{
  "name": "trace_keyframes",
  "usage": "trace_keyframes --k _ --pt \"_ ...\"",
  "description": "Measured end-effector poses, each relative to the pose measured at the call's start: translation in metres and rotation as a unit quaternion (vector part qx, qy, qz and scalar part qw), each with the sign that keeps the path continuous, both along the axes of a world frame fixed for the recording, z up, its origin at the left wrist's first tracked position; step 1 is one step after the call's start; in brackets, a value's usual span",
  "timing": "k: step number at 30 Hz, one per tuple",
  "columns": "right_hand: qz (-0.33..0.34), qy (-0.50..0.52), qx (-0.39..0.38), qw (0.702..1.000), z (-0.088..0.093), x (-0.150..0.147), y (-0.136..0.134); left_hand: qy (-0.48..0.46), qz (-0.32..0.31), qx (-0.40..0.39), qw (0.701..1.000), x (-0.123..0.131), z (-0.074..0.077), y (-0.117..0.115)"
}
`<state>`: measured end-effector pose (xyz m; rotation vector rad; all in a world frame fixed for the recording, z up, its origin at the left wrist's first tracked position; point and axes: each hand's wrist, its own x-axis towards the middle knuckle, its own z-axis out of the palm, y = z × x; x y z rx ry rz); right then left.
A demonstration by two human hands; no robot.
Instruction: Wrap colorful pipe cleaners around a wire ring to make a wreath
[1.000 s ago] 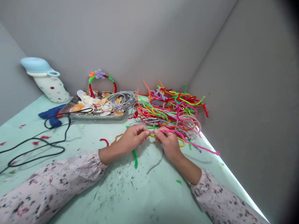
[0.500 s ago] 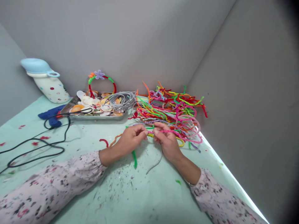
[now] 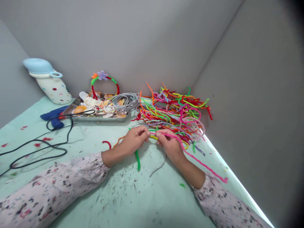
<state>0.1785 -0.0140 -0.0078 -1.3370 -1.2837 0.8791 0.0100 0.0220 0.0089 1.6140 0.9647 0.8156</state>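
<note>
Green tabletop (image 3: 133, 205) beneath left hand (image 3: 133, 141) and right hand (image 3: 173, 148), fingers (image 3: 144, 135) pinched on a pink pipe cleaner (image 3: 204, 164).

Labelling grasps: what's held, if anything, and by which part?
A thin, fuzzy, bright-pink pipe cleaner: the left hand and right hand pinch it toward one end, a small gap between them; the rest runs free rightward. The near tip is hidden.

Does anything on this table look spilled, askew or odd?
Yes: dark specks are scattered over the pale green table cover near the middle, with red scraps at left, making it look littered. The bottle appears to lean, though lens distortion may explain that.
</note>
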Motion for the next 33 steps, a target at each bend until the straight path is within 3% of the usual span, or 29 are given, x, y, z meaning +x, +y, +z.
trace_keyframes --k 6,12,15,17,21,27,30,33 --pt "0.024 0.040 -0.027 0.999 -0.003 0.003 0.002 -0.003 0.006 0.021 1.000 0.002 0.006 -0.003" --pt "0.078 0.176 -0.089 0.977 0.000 0.001 0.004 0.078 0.029 0.219 0.972 -0.003 0.004 -0.007" --pt "0.094 0.211 -0.112 0.966 0.000 0.001 0.005 0.082 0.038 0.243 0.966 -0.005 0.004 -0.008" --pt "0.091 0.192 -0.091 0.973 -0.001 0.002 0.004 0.059 0.031 0.185 0.980 -0.004 0.005 -0.007" --pt "0.047 0.058 0.011 0.997 -0.001 0.004 0.001 -0.043 -0.009 -0.005 0.999 -0.001 0.007 -0.003" --pt "0.003 -0.011 0.077 0.997 0.002 0.002 -0.003 -0.151 -0.041 -0.268 0.951 0.003 0.011 -0.001" --pt "-0.003 -0.038 0.097 0.995 0.001 0.002 -0.003 -0.167 -0.040 -0.292 0.941 0.003 0.013 -0.001" --pt "-0.003 -0.045 0.099 0.994 0.000 0.004 -0.003 -0.157 -0.051 -0.257 0.952 0.003 0.013 0.000"
